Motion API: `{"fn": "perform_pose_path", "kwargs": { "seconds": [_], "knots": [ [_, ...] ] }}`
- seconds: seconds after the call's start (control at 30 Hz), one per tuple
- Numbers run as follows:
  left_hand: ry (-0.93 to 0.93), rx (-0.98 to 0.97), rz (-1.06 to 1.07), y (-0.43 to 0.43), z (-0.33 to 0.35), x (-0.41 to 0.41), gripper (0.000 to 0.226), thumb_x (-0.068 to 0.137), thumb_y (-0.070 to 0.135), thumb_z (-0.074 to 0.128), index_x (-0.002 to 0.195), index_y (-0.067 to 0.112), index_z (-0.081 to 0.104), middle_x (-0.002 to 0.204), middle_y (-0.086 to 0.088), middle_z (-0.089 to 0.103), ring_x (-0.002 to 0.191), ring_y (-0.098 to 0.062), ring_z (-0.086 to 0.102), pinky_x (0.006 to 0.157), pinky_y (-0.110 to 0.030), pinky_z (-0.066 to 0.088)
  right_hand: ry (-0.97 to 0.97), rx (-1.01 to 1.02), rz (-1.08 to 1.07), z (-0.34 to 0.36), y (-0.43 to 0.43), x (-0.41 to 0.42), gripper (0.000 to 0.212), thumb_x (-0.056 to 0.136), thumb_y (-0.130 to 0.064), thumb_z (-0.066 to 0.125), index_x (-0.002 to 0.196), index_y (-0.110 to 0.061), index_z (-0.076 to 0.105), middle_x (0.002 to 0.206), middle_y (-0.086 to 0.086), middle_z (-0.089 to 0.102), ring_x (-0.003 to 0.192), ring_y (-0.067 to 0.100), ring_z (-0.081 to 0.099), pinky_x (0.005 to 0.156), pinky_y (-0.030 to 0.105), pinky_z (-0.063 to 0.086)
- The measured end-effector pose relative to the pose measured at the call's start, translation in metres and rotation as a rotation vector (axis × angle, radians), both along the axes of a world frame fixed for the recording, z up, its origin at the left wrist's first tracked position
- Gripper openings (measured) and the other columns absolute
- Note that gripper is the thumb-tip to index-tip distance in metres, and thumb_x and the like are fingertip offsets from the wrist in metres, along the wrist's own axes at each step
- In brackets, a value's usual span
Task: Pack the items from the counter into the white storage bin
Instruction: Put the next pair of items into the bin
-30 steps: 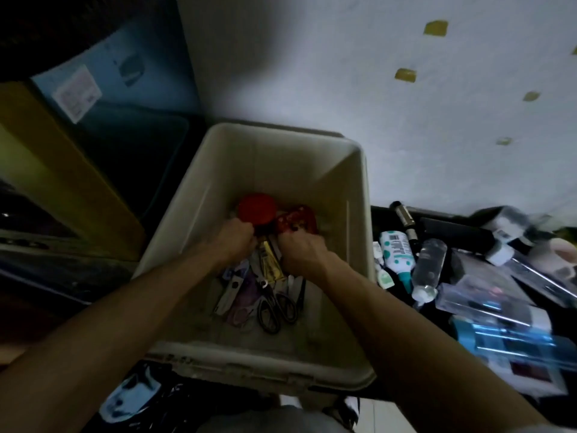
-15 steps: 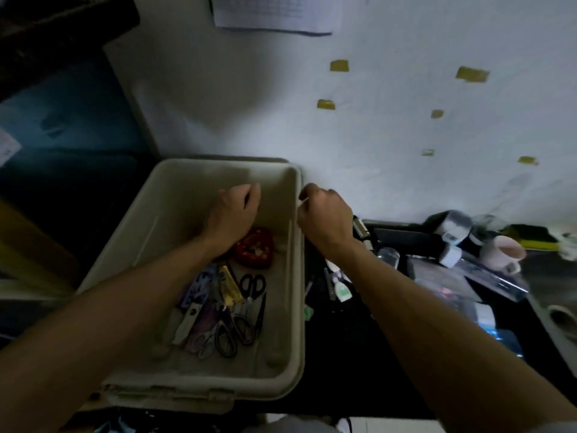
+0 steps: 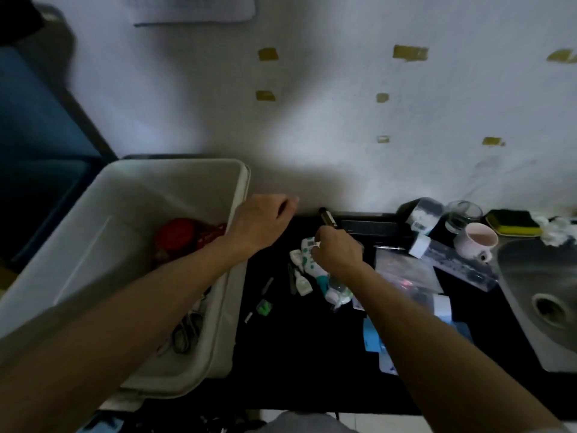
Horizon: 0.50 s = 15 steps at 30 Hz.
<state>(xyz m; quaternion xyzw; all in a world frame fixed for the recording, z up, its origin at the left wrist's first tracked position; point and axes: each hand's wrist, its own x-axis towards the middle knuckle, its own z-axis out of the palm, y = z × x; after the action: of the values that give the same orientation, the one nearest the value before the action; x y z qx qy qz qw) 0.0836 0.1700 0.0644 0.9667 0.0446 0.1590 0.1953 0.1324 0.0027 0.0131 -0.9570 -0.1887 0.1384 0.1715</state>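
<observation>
The white storage bin (image 3: 125,232) stands at the left of the black counter (image 3: 299,354). Inside it lie red items (image 3: 179,234) and scissors (image 3: 187,331). My left hand (image 3: 262,220) hovers over the bin's right rim with loosely curled fingers and holds nothing. My right hand (image 3: 338,253) is down on the counter, fingers curled round the upper end of a white and teal bottle (image 3: 307,256). A clear bottle (image 3: 338,290) lies under my right wrist. Small white tubes (image 3: 303,284) and a green piece (image 3: 264,307) lie close by.
A dark pen-like cylinder (image 3: 326,217) lies by the wall. Clear plastic bags (image 3: 406,270), blue packets (image 3: 373,335), a tape roll (image 3: 424,214), a glass (image 3: 462,214), a mug (image 3: 476,242) and a sponge (image 3: 512,221) crowd the right. A steel sink (image 3: 543,301) is far right.
Both hands came up out of the bin and moved right. My right hand dropped onto the bottles on the counter. The view swung right toward the counter.
</observation>
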Motion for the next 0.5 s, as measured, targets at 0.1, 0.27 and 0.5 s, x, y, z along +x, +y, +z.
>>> {"fn": "perform_pose_path", "kwargs": {
  "seconds": [0.1,0.27,0.5],
  "knots": [
    [0.166,0.086,0.041,-0.024,-0.016,0.008,0.045,0.098,0.050,0.040,0.064,0.021,0.046,0.063,0.003,0.048,0.063,-0.023,0.054,0.055,-0.030,0.037,0.098,-0.028,0.064,-0.013,-0.017,0.003,0.035,0.093,-0.028,0.055,0.123,-0.011,0.057,0.122,0.015,0.062,0.111,0.034,0.059,0.085,0.036,0.047],
    [0.406,0.129,0.110,-0.046,-0.052,0.003,0.040,0.098,0.048,0.043,0.075,0.018,0.055,0.073,-0.001,0.060,0.066,-0.019,0.056,0.055,-0.031,0.042,0.163,-0.082,0.157,-0.035,-0.037,0.005,0.035,0.093,-0.027,0.058,0.124,-0.008,0.055,0.118,0.014,0.062,0.106,0.031,0.060,0.078,0.035,0.048],
    [0.689,0.082,0.224,-0.042,-0.101,-0.033,0.028,0.097,0.038,0.049,0.085,0.013,0.049,0.089,-0.009,0.062,0.079,-0.026,0.060,0.065,-0.035,0.050,0.308,-0.062,0.363,-0.065,-0.044,0.005,0.024,0.094,-0.022,0.060,0.111,-0.005,0.057,0.098,0.013,0.058,0.097,0.036,0.061,0.072,0.038,0.050]
  ]
}}
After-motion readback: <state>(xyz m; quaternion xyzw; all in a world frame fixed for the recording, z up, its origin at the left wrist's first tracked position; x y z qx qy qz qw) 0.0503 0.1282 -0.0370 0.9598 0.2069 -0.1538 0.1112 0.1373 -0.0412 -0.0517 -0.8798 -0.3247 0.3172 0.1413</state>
